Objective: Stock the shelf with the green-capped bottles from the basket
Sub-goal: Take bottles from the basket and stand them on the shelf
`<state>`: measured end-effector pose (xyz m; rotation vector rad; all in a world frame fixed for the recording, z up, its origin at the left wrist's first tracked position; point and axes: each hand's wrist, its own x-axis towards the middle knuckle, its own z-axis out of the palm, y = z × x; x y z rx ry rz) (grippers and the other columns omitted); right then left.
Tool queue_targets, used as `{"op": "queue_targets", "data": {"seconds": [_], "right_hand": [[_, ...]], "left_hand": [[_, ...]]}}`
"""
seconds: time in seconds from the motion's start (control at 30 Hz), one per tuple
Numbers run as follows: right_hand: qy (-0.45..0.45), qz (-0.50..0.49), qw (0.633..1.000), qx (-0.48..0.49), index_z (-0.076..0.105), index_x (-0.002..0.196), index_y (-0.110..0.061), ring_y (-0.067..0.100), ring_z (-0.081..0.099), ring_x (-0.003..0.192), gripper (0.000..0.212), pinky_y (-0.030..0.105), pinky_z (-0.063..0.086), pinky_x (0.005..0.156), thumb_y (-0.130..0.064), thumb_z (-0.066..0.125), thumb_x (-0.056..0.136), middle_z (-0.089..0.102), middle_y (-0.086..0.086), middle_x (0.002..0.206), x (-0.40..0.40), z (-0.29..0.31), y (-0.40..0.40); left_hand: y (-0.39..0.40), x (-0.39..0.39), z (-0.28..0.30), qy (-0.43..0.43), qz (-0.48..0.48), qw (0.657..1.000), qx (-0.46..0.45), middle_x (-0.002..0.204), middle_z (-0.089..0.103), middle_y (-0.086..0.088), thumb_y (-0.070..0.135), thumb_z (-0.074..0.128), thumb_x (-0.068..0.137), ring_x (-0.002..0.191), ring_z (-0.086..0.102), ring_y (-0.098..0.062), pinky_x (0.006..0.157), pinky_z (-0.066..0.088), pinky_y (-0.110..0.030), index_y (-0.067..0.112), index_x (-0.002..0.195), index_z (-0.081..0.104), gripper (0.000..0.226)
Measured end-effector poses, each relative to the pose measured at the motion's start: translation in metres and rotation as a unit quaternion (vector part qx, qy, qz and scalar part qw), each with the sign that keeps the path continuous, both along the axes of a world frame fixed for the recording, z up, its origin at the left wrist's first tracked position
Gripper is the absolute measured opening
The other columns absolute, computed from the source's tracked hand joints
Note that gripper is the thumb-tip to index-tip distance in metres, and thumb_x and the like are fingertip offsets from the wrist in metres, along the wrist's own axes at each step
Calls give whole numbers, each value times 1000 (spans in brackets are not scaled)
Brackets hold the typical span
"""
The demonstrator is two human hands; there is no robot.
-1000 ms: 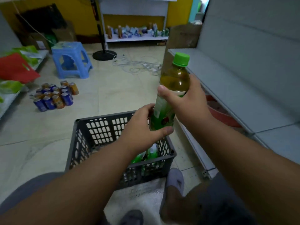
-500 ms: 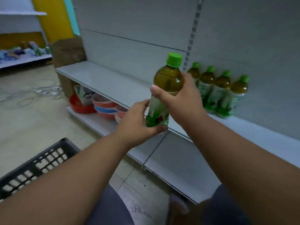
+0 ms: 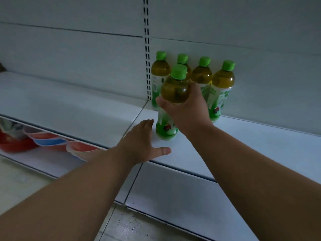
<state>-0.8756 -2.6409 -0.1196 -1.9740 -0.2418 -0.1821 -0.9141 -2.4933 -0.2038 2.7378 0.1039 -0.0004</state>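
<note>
My right hand (image 3: 188,110) is wrapped around the middle of a green-capped bottle (image 3: 174,91) of amber tea, which stands upright with its base on the white shelf (image 3: 243,145). Behind it, several more green-capped bottles (image 3: 223,84) stand in a row against the back panel. My left hand (image 3: 140,145) hovers open, fingers spread, just left of the held bottle's base and apart from it, at the shelf's front edge. The basket is out of view.
A slotted metal upright (image 3: 147,49) runs down the back panel just left of the bottles. Red and blue plastic bowls (image 3: 46,140) are stacked on the lower shelf at the left. Tiled floor (image 3: 121,226) lies below.
My view swung from the basket to the shelf. The right hand carried the bottle forward and down onto the shelf in front of the row. The left hand let go of it and opened.
</note>
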Motion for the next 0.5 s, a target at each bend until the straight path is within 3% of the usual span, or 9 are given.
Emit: {"op": "queue_targets", "data": {"seconds": [0.13,0.23,0.4,0.5], "right_hand": [[25,-6,1000,5,47,126,-27,10,61,99,74,30,53,85,-51,85,67,62,-13,109,18,-15,14],[25,17,1000,-6,49,125,-25,7,60,96,70,22,48,78,-49,84,70,62,-14,107,22,-20,25],[17,0,994,-109,47,125,-23,17,60,108,68,39,53,91,-43,84,71,61,-5,118,16,-47,24],[21,-6,990,-140,49,123,-21,22,61,108,64,43,54,91,-42,83,73,62,-1,118,24,-50,29]], "left_hand": [[-2,9,-24,-16,17,997,78,166,10,-12,83,52,75,153,7,-24,122,8,-38,7,158,12,120],[-1,11,-36,-28,24,992,117,166,8,-15,86,38,78,153,3,-25,124,3,-40,4,158,8,118],[-1,13,-44,-14,25,991,129,166,1,-17,87,29,79,153,-2,-26,124,4,-43,2,157,2,119],[0,15,-45,-16,30,992,119,166,0,-17,87,32,79,153,-3,-26,124,3,-42,2,157,1,120]]}}
